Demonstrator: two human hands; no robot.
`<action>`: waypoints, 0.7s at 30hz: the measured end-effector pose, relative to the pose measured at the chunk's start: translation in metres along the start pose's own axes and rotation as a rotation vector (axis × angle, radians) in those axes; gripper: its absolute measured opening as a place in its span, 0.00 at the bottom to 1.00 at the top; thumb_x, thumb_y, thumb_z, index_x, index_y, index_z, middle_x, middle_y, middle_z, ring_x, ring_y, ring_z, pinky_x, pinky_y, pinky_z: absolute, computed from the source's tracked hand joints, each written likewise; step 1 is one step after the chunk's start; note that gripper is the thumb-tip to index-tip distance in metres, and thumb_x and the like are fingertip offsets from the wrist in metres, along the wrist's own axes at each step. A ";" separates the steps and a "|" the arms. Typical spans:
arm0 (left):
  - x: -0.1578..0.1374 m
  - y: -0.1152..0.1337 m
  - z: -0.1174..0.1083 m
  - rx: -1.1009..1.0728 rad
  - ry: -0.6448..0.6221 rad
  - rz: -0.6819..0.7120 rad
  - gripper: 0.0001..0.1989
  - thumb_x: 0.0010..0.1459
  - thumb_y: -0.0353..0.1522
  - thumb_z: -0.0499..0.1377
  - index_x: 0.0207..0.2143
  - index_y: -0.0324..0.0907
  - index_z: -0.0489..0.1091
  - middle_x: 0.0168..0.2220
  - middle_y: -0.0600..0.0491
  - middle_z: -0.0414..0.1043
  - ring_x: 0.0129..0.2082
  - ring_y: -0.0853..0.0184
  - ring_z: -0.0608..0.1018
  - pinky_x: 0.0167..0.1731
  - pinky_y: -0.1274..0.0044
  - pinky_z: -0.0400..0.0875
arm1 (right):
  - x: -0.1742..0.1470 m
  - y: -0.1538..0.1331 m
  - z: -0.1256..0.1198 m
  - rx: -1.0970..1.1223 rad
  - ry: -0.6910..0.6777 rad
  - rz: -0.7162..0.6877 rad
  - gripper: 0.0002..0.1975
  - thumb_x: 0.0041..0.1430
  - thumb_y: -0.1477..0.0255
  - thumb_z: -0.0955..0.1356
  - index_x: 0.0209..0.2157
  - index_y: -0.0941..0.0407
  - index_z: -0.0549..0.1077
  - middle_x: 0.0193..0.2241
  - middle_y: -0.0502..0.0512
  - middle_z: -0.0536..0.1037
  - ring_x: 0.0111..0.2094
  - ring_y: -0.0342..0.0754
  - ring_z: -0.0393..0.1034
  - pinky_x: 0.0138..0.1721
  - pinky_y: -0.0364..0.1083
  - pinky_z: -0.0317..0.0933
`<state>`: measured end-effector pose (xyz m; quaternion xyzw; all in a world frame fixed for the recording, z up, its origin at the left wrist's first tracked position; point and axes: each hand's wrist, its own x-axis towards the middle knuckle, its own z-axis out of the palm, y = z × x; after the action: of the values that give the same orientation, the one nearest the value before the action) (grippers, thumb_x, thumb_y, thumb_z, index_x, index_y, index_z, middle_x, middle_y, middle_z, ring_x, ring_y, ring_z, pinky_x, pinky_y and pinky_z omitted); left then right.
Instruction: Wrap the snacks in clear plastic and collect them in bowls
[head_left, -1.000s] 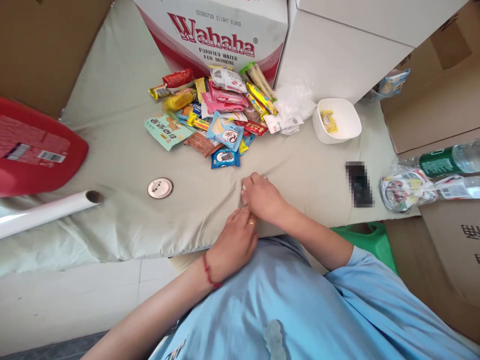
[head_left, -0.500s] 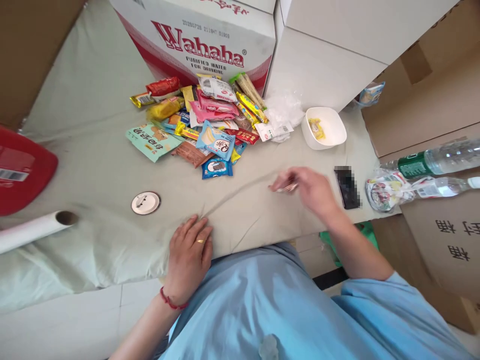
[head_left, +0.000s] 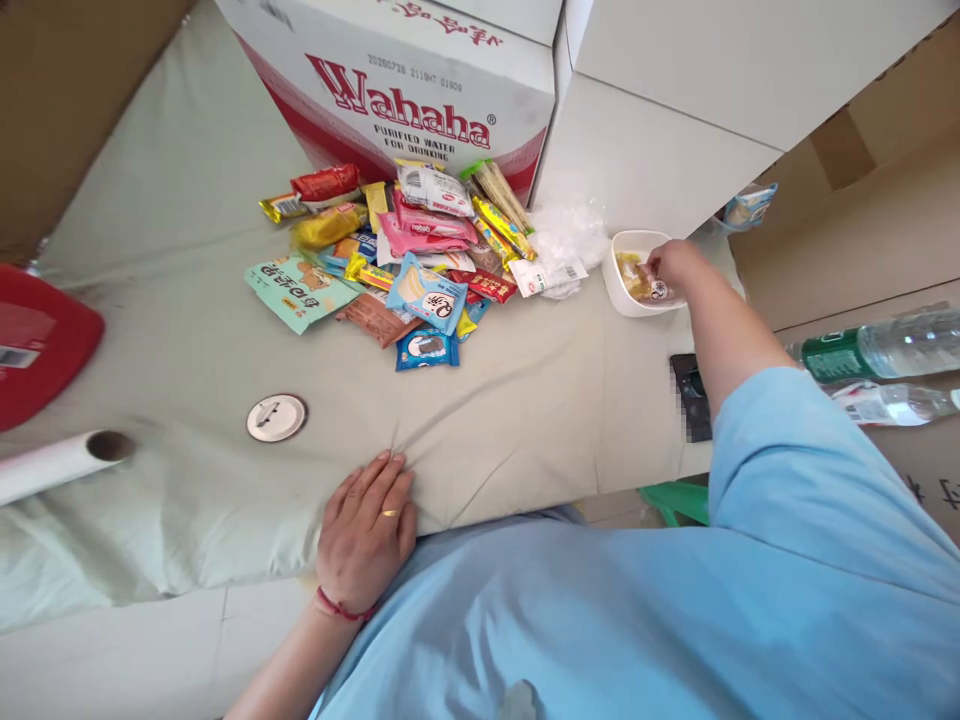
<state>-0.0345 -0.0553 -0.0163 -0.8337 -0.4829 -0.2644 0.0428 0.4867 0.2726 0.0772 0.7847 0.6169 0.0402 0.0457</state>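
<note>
My right hand (head_left: 673,265) reaches into a small white bowl (head_left: 616,285), its fingers closed on a small snack packet (head_left: 658,289). The packet has a pale round mark, and the hand covers part of it. Beside it in the bowl lies a yellow snack wrapper (head_left: 628,268). On the cloth at the near edge, my left hand (head_left: 366,525) rests palm down, holding nothing, its fingers stretched out. A heap of wrapped snacks (head_left: 427,235) lies left of the bowl, with a blue cookie packet (head_left: 427,348) at its front.
A Wahaha water carton (head_left: 420,90) stands behind the heap. Crumpled clear plastic (head_left: 566,240) lies beside the bowl. A round pin badge (head_left: 277,417), a white roll (head_left: 60,465) and a red object (head_left: 45,345) are at left. A dark phone (head_left: 694,400) and plastic bottles (head_left: 892,345) are at right.
My right hand has moved from above the cloth, away from me and to the right, into the white bowl, with the small packet. My left hand stays on the cloth.
</note>
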 end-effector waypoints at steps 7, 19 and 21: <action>0.000 0.003 0.002 0.017 0.035 -0.019 0.20 0.57 0.22 0.63 0.53 0.40 0.73 0.52 0.42 0.82 0.53 0.51 0.83 0.54 0.64 0.72 | -0.020 -0.006 0.001 -0.043 0.118 0.017 0.16 0.71 0.73 0.65 0.54 0.65 0.77 0.55 0.74 0.74 0.61 0.59 0.60 0.50 0.52 0.58; -0.002 0.004 -0.006 -0.176 0.146 -0.128 0.17 0.59 0.21 0.63 0.50 0.41 0.73 0.53 0.40 0.76 0.62 0.47 0.75 0.56 0.58 0.75 | -0.076 -0.117 -0.018 0.305 0.318 -0.368 0.20 0.72 0.58 0.61 0.55 0.56 0.71 0.49 0.63 0.77 0.48 0.58 0.73 0.48 0.52 0.65; -0.001 0.007 -0.014 -0.238 0.187 -0.189 0.16 0.60 0.22 0.63 0.49 0.44 0.72 0.53 0.41 0.74 0.63 0.47 0.74 0.56 0.55 0.75 | -0.078 -0.132 -0.017 0.333 0.224 -0.328 0.17 0.70 0.59 0.64 0.50 0.57 0.73 0.46 0.64 0.78 0.46 0.58 0.72 0.47 0.52 0.65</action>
<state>-0.0342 -0.0644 -0.0034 -0.7556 -0.5183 -0.3990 -0.0364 0.3392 0.2279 0.0777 0.6616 0.7352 0.0170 -0.1467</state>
